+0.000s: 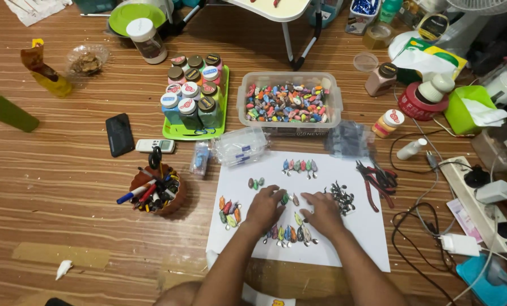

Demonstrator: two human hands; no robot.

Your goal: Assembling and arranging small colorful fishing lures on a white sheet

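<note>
My left hand (265,208) and right hand (323,212) lie flat, fingers spread, on white sheet (299,226), pinching small painted lures (289,199) btwn fingertips; hooked pile (340,197) (just beside my right hand) could snag fingers; a nudge scatters rows.

Matt paper sheet (355,241) — wood-grain floor (66,181)

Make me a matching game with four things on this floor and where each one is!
Things:
1. clear tub of colourful lures
2. red-handled pliers
3. brown pen pot
4. black phone

Places:
A. left of the white sheet
B. on the sheet's right edge
C. beyond the sheet's far edge
D. beside the white remote, far left

Pairs: 1-C, 2-B, 3-A, 4-D
</note>
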